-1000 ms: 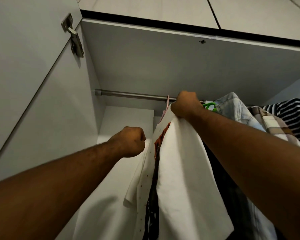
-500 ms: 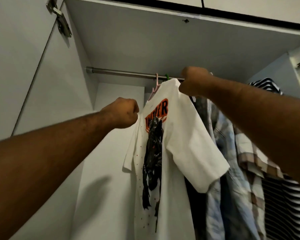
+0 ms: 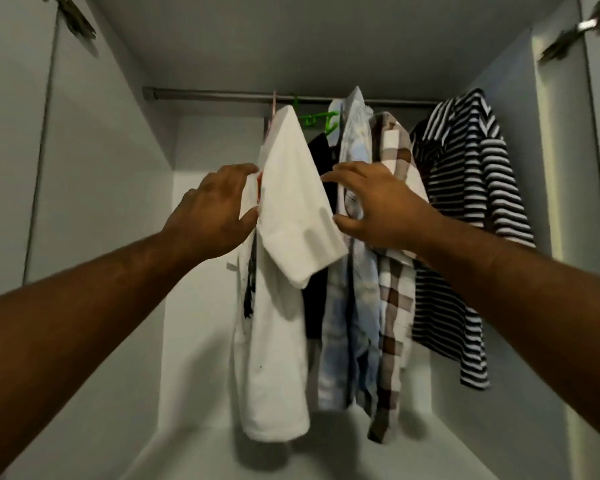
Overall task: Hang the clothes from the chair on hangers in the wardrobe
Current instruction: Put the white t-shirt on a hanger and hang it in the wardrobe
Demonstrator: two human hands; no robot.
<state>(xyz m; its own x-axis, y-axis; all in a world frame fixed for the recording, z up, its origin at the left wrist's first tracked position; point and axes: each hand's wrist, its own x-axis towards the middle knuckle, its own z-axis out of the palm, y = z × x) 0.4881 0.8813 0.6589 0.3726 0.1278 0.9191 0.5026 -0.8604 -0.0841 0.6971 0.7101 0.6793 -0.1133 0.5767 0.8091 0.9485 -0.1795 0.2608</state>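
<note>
A white T-shirt [image 3: 291,202] with a dark print hangs on a pink hanger [image 3: 274,102] from the metal rod [image 3: 215,94] in the wardrobe. My left hand [image 3: 219,209] touches the shirt's left side, with a fold of white fabric lying between its spread thumb and fingers. My right hand [image 3: 378,206] is just right of the shirt's near sleeve, fingers spread, holding nothing. The chair is out of view.
Right of the white shirt hang a black garment [image 3: 321,157] on a green hanger [image 3: 317,118], a light blue shirt [image 3: 352,140], a brown plaid shirt [image 3: 395,157] and a black-and-white striped top [image 3: 471,161]. Bare rod runs to the left wall. Door hinges [image 3: 78,20] flank the opening.
Both hands have opened from fists and dropped from the rod to the shirt's sleeves. The T-shirt now hangs on its own. The view has tilted down into the wardrobe.
</note>
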